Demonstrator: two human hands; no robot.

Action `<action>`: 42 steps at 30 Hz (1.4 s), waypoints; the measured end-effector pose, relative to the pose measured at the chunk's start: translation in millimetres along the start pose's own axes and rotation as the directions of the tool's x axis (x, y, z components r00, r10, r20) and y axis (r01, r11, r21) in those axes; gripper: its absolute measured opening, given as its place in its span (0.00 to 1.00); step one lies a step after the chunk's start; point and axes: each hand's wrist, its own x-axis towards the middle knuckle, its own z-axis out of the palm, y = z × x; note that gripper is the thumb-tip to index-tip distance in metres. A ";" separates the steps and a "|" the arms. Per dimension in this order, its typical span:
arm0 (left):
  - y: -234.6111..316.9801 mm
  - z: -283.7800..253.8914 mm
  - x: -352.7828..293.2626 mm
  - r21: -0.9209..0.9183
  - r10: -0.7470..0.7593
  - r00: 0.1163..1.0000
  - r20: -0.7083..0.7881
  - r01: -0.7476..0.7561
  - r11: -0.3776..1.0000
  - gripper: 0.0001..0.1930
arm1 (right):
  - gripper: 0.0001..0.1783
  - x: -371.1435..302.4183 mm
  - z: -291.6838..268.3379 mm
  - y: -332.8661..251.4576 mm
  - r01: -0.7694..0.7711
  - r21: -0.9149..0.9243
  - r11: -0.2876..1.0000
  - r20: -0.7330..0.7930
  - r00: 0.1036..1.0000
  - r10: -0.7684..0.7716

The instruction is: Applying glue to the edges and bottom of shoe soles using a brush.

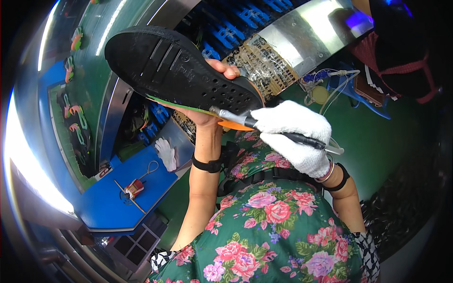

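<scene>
A black foot-shaped shoe last (181, 70) is tilted up in front of me, its underside showing slots and small round holes. A green strip (181, 104) runs along its lower edge, and an orange piece (236, 125) shows below the heel end. My bare left hand (205, 115) grips it from behind, fingertips coming over the upper edge. In a white knit glove, my right hand (295, 132) is closed around a slim black pen-like tool (250, 121) with a thin tube at its rear. The tool's grey tip is at the last's lower edge, by the green strip.
A blue table (155, 172) at lower left holds a white glove (166, 154) and a small red container (134, 188). Green and orange straps (75, 113) lie on a conveyor at far left. Blue clips (231, 33) fill a rack behind. A blue stool (358, 96) stands at right.
</scene>
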 end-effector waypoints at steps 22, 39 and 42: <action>7.7 0.9 11.3 0.180 -0.058 0.996 0.075 0.043 0.983 0.49 | 0.11 -3.7 -7.7 4.5 0.035 -0.083 0.996 0.033 0.999 -0.033; -5.4 4.6 15.4 0.110 -0.030 0.998 0.052 0.024 0.994 0.47 | 0.15 -3.1 -6.6 -12.4 0.135 -0.047 0.990 0.114 0.985 -0.129; -5.5 4.3 15.3 0.125 -0.002 1.000 0.011 0.001 0.992 0.46 | 0.12 -2.4 -9.3 -14.3 0.054 -0.048 0.997 0.027 0.998 -0.053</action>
